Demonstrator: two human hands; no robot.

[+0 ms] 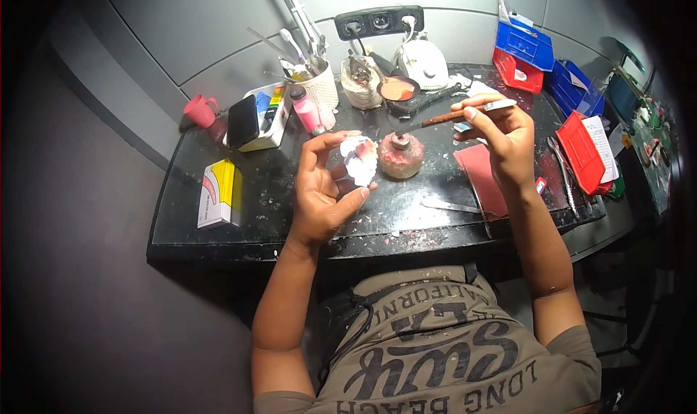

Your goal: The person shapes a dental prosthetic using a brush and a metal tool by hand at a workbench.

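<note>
One black surface [272,192] spans the view, its front edge running just before the person's waist. Large dark lettering crosses the brown shirt [450,348]. Well apart from each other, the left hand [319,189] and the right hand [515,138] are each closed on something small. Near the surface's right edge, a red tray [579,151] bears a slip [600,147] with tiny print, too small to read. Toward the left edge stands a white and yellow box [220,194], printed on its pale face; between it and the left hand lies room for sideways movement. Between the hands sits a round pinkish jar [401,160]. Left fingers and thumb hold a white and pink piece [360,161] beside it; the right hand grips a slim brown-handled tool [444,118], tip near the jar's neck, contact unclear.
</note>
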